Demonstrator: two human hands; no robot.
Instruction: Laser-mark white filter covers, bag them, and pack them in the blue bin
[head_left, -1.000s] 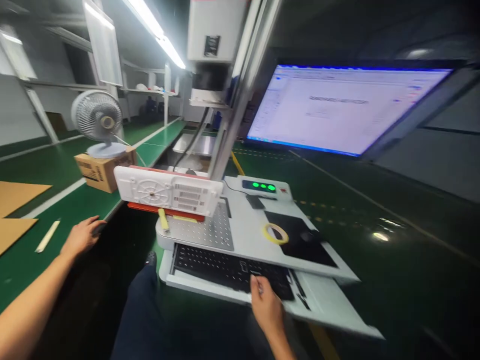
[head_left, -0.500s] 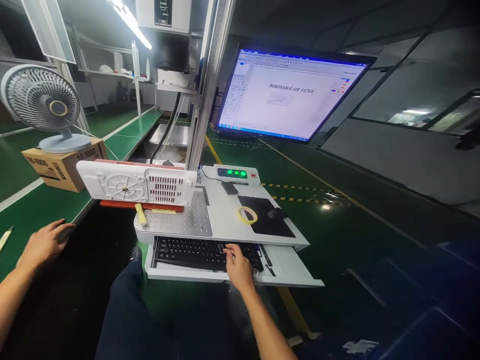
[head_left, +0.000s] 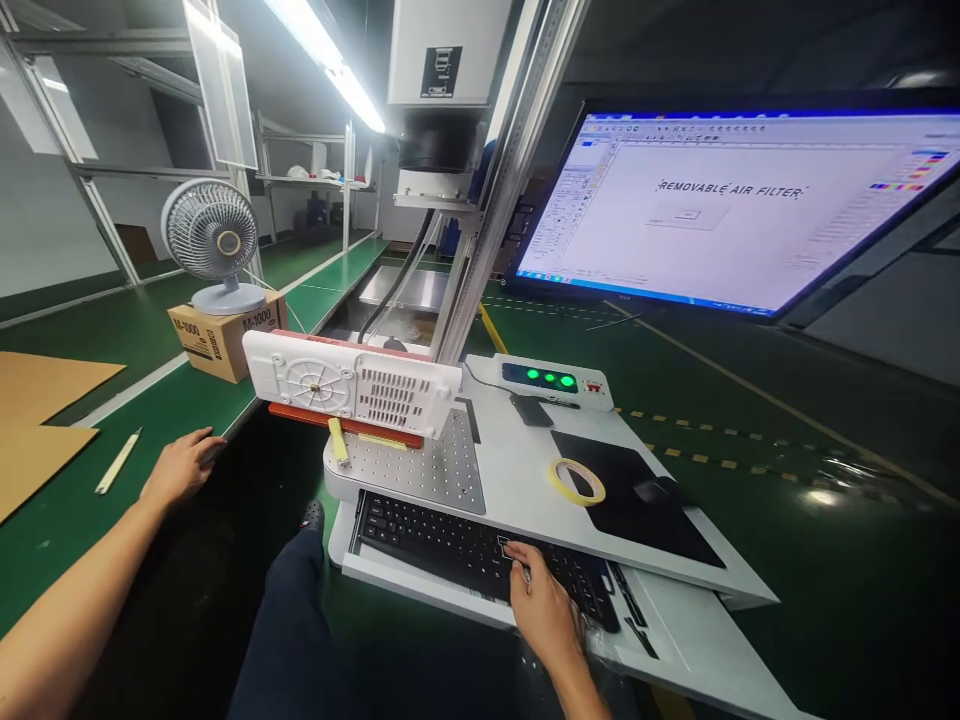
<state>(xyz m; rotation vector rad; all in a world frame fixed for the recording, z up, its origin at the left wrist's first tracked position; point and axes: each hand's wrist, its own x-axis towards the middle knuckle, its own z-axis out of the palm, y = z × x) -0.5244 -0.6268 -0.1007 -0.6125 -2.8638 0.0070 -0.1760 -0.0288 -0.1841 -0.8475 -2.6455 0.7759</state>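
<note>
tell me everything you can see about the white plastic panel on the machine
The white panel is a long, rounded-cornered piece that looks like moulded plastic. Its left part has a round, spoked pattern with a small brownish centre; its right part has rows of slots. It stands on its long edge, its face toward the camera, above the perforated metal plate, overhanging that plate's left side. Red-orange material shows behind and beneath it. Neither hand touches it.

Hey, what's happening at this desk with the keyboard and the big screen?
The person's right hand is on the keyboard, while the left hand rests at the edge of the green bench. The screen reads "REMOVABLE AIR FILTER". A white panel stands tilted over the perforated plate.
</note>
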